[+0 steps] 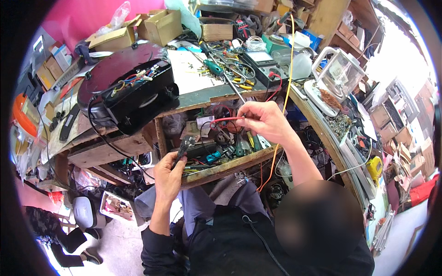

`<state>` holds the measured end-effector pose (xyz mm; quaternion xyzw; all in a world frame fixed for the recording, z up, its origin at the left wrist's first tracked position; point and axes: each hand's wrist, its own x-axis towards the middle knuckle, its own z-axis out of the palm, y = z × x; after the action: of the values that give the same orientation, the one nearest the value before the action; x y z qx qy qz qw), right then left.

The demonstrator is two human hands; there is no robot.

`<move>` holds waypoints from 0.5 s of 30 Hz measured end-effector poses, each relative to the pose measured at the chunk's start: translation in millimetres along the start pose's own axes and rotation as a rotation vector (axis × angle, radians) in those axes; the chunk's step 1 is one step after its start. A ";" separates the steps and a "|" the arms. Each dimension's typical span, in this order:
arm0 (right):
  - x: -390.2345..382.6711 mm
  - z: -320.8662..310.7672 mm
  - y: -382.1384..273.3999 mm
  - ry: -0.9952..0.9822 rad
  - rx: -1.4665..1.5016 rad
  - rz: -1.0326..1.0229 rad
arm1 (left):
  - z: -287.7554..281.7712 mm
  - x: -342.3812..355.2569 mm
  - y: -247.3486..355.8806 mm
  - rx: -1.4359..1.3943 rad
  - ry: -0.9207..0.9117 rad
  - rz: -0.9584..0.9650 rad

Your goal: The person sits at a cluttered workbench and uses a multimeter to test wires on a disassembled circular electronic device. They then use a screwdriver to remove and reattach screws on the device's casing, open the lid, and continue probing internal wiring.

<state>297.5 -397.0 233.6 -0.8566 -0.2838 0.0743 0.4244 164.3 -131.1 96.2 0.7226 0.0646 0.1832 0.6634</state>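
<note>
My left hand (pixel 168 175) is closed around a black power plug (pixel 186 143), its prongs pointing up and away from me. A black cord (pixel 103 133) runs from the left hand's side toward a maroon and black appliance (pixel 126 83), which lies on the bench with several coloured wires (pixel 138 79) sticking out. To the right, my right hand (pixel 264 120) pinches a red test lead (pixel 225 119) above the open drawer. The probe's tip is too small to make out. An analog multimeter (pixel 261 62) with a red lead plugged in stands on the bench beyond that hand.
Below my hands, an open wooden drawer (pixel 221 168) holds tools and cables. A screwdriver (pixel 213 67) and pliers lie on the cluttered bench. A yellow cable (pixel 289 83) hangs past my right forearm. A glass jug (pixel 340 73) stands at right; another person's legs (pixel 64 237) show lower left.
</note>
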 end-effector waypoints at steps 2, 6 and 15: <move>-3.0 -2.0 -19.2 0.149 -0.094 -0.420 | -2.7 1.2 2.3 0.017 -0.005 -0.054; -21.7 -21.2 -53.3 0.294 -0.074 -0.741 | 3.1 15.8 19.7 0.018 0.004 -0.085; -32.9 -0.1 -50.0 0.271 0.217 -0.733 | 64.4 62.7 36.1 0.563 -0.210 0.013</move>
<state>249.1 -391.3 268.4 -0.6511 -0.5023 -0.1661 0.5443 239.4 -174.2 139.5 0.8936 0.0394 0.0864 0.4387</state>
